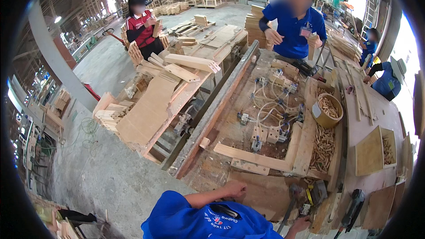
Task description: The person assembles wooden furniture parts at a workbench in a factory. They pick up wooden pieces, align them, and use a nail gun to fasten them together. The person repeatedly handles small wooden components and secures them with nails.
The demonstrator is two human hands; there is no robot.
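Note:
My left hand [236, 188] rests at the near edge of the workbench [199, 181], fingers curled in, with nothing visible in it. Low at the right, my right hand [302, 225] is beside a small metal valve or switch [305, 209]; its fingers are too small to make out. Ahead of my hands, a long wooden bar [252, 156] meets a shorter wooden piece [293, 145] at a corner. Several air clamps [256, 140] with clear hoses stand behind them. A dark-headed tool [294, 191] lies between my hands.
Dowels fill a trough [325, 150] and a round bucket [327, 110] on the right. Beyond are a wooden box [372, 152] and a power tool [354, 208]. Across the bench a person in blue [296, 26] holds a wood piece. Left, a table [155, 102] carries wooden parts.

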